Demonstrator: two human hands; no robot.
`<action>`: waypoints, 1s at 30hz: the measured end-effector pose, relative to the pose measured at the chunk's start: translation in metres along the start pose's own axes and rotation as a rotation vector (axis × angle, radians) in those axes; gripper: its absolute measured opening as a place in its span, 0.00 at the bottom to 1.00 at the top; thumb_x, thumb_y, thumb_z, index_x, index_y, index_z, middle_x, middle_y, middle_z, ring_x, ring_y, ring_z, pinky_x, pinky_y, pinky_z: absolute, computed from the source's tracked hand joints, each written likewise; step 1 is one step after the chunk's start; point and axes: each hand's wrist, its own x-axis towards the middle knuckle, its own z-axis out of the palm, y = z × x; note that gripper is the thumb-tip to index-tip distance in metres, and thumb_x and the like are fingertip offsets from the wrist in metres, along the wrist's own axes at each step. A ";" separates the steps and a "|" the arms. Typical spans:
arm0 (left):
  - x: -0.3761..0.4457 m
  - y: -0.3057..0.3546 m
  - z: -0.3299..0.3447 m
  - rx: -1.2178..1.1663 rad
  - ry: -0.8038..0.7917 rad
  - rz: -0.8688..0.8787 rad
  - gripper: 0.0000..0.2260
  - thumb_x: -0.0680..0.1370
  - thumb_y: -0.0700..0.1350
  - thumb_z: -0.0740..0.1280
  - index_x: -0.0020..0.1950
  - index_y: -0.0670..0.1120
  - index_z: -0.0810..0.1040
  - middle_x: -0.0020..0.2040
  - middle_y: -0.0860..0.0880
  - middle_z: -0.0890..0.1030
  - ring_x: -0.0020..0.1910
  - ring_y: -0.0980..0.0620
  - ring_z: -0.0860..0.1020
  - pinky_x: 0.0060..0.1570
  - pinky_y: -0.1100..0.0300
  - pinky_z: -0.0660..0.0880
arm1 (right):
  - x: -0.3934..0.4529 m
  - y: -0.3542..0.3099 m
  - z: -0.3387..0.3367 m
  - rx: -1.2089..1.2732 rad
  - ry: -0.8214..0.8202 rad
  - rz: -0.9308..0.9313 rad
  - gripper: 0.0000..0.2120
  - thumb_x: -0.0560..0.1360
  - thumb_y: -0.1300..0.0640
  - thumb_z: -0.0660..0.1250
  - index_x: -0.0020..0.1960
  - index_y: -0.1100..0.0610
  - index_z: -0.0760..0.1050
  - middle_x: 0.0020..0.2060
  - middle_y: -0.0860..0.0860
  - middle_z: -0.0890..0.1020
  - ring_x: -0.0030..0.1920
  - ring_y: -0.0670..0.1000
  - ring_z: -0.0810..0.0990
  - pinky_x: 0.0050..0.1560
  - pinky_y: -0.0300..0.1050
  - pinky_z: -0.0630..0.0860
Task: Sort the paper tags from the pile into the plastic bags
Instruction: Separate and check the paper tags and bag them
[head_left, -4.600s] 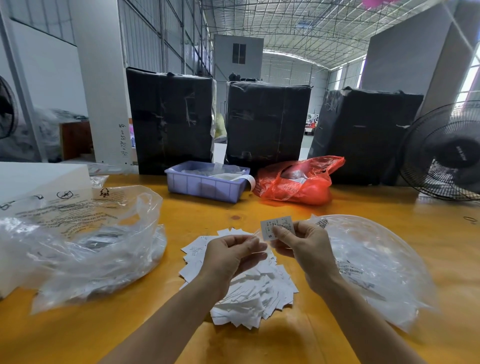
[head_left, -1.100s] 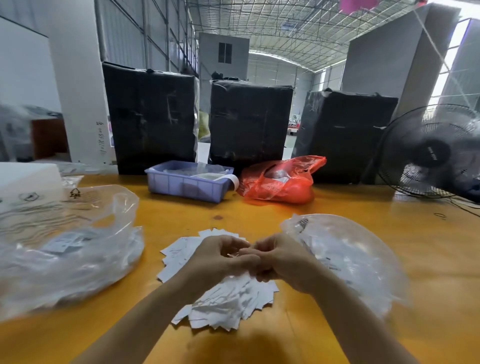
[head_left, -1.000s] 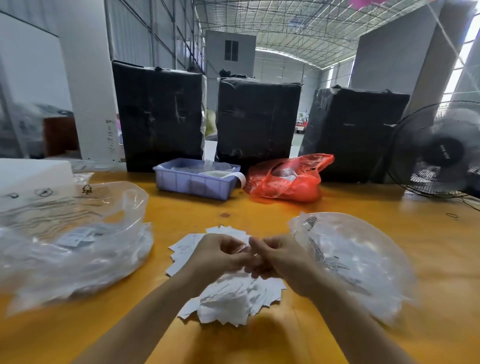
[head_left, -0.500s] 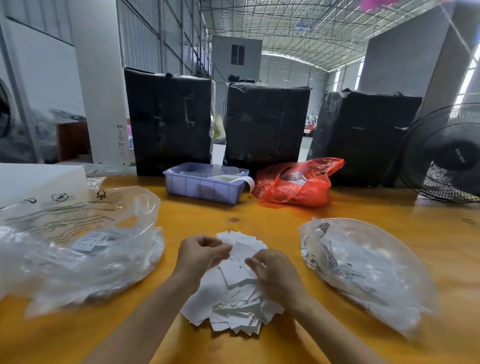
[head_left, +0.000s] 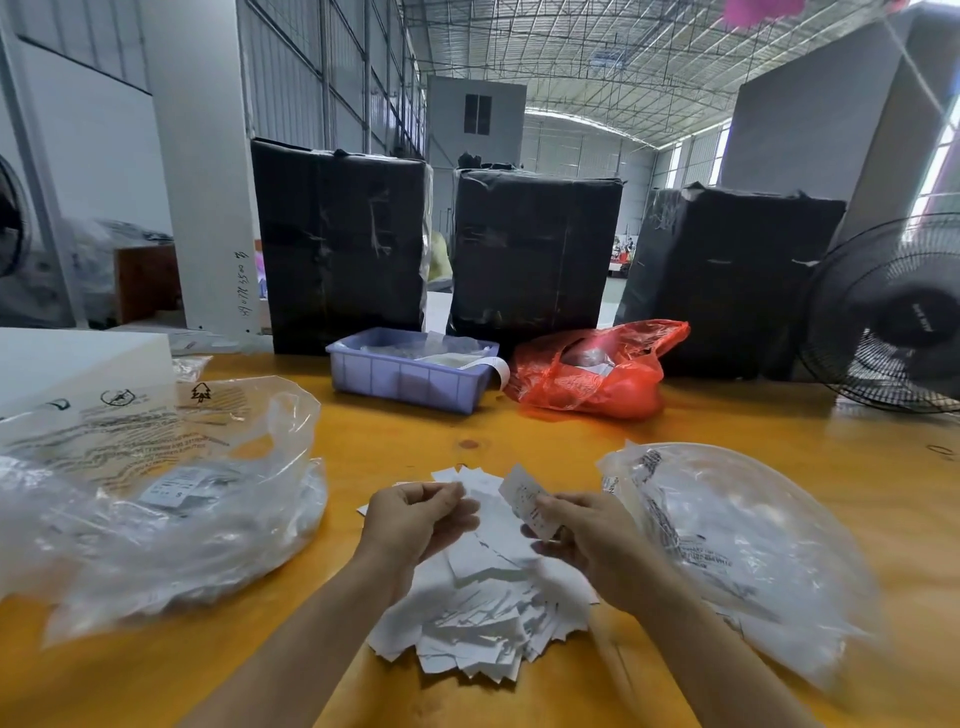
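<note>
A pile of white paper tags (head_left: 488, 618) lies on the yellow table in front of me. My right hand (head_left: 587, 540) holds one printed paper tag (head_left: 527, 501) pinched between thumb and fingers, lifted just above the pile. My left hand (head_left: 415, 519) hovers over the pile's left side, fingers curled on the edge of a white tag. A clear plastic bag (head_left: 156, 499) with tags inside lies to the left. A second clear plastic bag (head_left: 743, 551) with tags lies to the right.
At the back of the table (head_left: 519, 441) stand a lilac plastic bin (head_left: 405, 376), a red plastic bag (head_left: 597, 374) and three black wrapped boxes (head_left: 535, 254). A black fan (head_left: 888, 317) sits far right. A white block (head_left: 78, 358) is at the left.
Both hands went down into the pile half a second ago. Now they have risen, and my right hand has lifted a single printed tag clear of the pile.
</note>
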 end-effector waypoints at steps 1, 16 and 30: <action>0.000 0.001 0.001 -0.001 -0.014 -0.011 0.03 0.75 0.37 0.69 0.44 0.38 0.80 0.37 0.43 0.85 0.33 0.50 0.84 0.32 0.64 0.78 | -0.002 -0.003 -0.001 0.159 -0.044 0.061 0.07 0.78 0.65 0.63 0.49 0.69 0.77 0.43 0.60 0.82 0.39 0.53 0.82 0.35 0.39 0.79; -0.017 0.009 0.012 -0.110 -0.078 -0.002 0.12 0.64 0.31 0.73 0.46 0.35 0.77 0.43 0.36 0.84 0.36 0.46 0.84 0.33 0.63 0.80 | -0.018 -0.018 0.001 0.280 -0.243 0.072 0.07 0.72 0.74 0.65 0.47 0.67 0.79 0.38 0.62 0.84 0.39 0.59 0.84 0.39 0.46 0.82; -0.022 0.013 0.014 -0.179 -0.091 -0.024 0.15 0.61 0.30 0.73 0.46 0.36 0.78 0.36 0.42 0.84 0.32 0.49 0.83 0.30 0.65 0.78 | -0.022 -0.028 0.002 0.223 -0.094 0.065 0.03 0.73 0.68 0.67 0.41 0.63 0.78 0.30 0.55 0.82 0.30 0.50 0.80 0.29 0.39 0.76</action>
